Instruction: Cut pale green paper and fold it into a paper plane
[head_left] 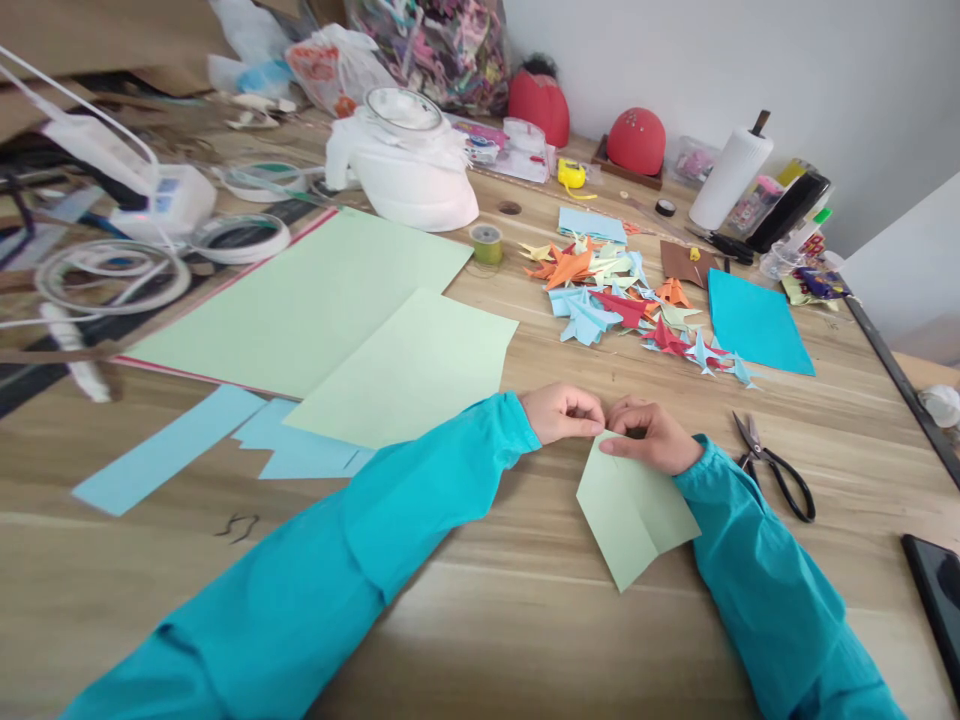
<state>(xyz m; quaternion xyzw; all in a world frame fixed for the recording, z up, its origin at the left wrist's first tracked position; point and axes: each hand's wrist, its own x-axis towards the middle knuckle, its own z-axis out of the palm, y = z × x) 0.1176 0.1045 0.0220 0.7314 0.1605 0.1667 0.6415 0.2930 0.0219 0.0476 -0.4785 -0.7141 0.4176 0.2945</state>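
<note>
Fingers of the right hand [651,437] pinch creased pale-green paper [630,505] at its far corner; left hand [561,412] bunched there, grip unclear. Long axis runs back between the teal sleeves [420,490], right hand nearer its bulk.

Craft workshop, apparently: wooden worktable [465,640] with folded-paper figures [581,315], scissors [759,452], thread spool [487,250], yellow tape measure [571,175], bagged colourful bits [442,50].

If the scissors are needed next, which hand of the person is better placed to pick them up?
Likely the right hand: the scissors lie beside its sleeve, while the left hand is farther away. The right would probably first need to release the green paper it pinches.
</note>
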